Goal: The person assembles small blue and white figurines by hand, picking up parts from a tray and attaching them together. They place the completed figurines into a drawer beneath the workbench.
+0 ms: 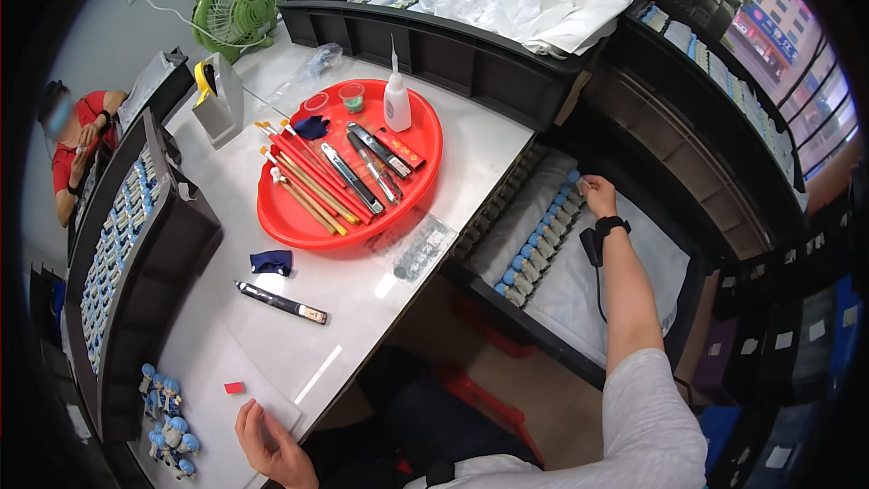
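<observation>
My right hand (597, 196) reaches into a black crate (579, 353) at the right, its fingers pinched at the far end of a row of small figurines (534, 254) with blue tops and pale bodies. The fingertips close on the last figurine (573, 178), which they partly cover. White sheeting lines the crate under the row. At the table's near edge my left hand (272, 448) rests with fingers loosely curved and apart, holding nothing visible. Close to it lie a small red block (234, 388) and a cluster of blue-topped figurines (172, 435).
A red tray (272, 226) holds brushes, knives and a white squeeze bottle (396, 101). A black pen-shaped tool (281, 302) and dark blue cloth (272, 262) lie nearby. Crates of figurines (122, 244) flank the table. Behind are a green fan (237, 9) and a person (81, 145) in red.
</observation>
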Motion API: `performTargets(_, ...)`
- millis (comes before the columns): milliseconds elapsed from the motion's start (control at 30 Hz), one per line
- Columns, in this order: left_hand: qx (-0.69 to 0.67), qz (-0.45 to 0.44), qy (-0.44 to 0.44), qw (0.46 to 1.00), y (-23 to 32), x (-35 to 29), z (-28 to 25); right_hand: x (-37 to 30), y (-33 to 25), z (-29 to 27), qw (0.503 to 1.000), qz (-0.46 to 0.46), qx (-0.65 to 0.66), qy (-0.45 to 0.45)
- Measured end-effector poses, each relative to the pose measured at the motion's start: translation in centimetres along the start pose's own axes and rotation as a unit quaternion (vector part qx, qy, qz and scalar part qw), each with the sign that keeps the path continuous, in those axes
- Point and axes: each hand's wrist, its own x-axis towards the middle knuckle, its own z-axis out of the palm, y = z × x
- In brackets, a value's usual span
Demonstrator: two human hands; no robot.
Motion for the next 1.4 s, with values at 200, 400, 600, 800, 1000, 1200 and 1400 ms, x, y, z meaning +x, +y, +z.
performTargets(200, 0.006, 0.001, 0.0, 1.0, -0.2, 0.0, 0.5, 1.3, 0.2, -0.5, 0.989, 0.031, -0.141, 0.029)
performTargets(400, 0.03, 0.008, -0.008, 0.999, 0.1, 0.0, 0.6, -0.1, -0.9, -0.2, 0.963, -0.002, -0.261, 0.061)
performTargets(600, 0.039, 0.015, -0.001, 0.999, -0.1, -0.1, 0.6, -1.5, -4.1, 0.0, 0.943, 0.002, -0.329, 0.041)
performTargets(800, 0.053, 0.014, -0.007, 0.998, -0.1, 0.1, 0.6, -0.2, -3.0, -0.6, 0.933, 0.011, -0.355, -0.058)
performTargets(1000, 0.061, 0.02, -0.001, 0.998, 0.5, 0.4, 0.8, -1.5, -0.8, -0.8, 0.91, -0.14, -0.389, 0.038)
performTargets(1200, 0.054, 0.014, 0.002, 0.998, 0.3, 0.1, 0.5, -9.6, -7.9, 0.8, 0.962, -0.145, -0.163, -0.162)
performTargets(1400, 0.046, 0.016, 0.003, 0.999, 0.3, 0.1, 0.6, -19.8, -11.2, 2.1, 0.882, -0.252, -0.226, -0.329)
